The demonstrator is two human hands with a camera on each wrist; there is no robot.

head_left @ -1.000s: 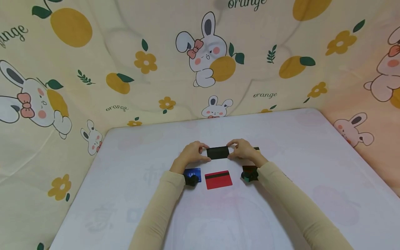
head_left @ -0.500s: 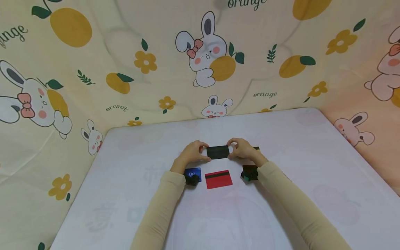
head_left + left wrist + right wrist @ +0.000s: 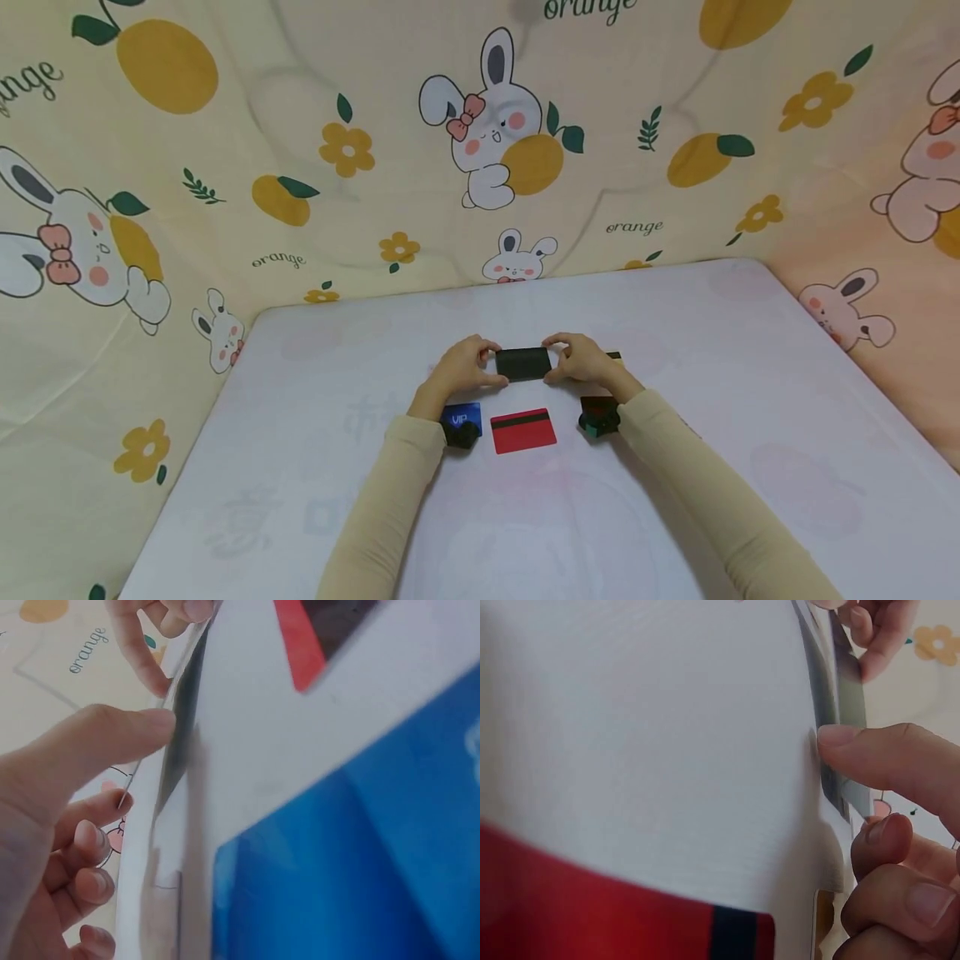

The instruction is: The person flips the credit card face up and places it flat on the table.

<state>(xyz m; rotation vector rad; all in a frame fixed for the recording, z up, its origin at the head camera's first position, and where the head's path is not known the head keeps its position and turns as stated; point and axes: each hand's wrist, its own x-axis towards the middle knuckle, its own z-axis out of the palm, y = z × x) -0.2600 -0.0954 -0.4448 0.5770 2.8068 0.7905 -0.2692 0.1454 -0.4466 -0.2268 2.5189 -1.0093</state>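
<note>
My left hand (image 3: 465, 367) grips the left end of a flat black card (image 3: 523, 365), thumb on the near edge and index finger at the far edge. At the card's right end my right hand (image 3: 588, 360) pinches it the same way. The left wrist view shows the dark card (image 3: 184, 739) nearly edge-on, with the left thumb (image 3: 154, 726) against it. In the right wrist view the right thumb (image 3: 844, 739) presses the near edge, and a paler layer (image 3: 850, 690) shows behind the dark one. A red card (image 3: 522, 437) with a black stripe lies closer to me.
A blue card (image 3: 467, 412) marked VIP lies beside the left wrist, partly covered by the black wrist camera (image 3: 461, 435). Under the right wrist is a dark card (image 3: 594, 403). Another card (image 3: 615, 357) peeks out behind the right hand. All lie on the white table (image 3: 337, 358).
The black card's far edge has risen slightly and it looks a little taller in the head view. Both hands keep their hold with hardly any shift.
</note>
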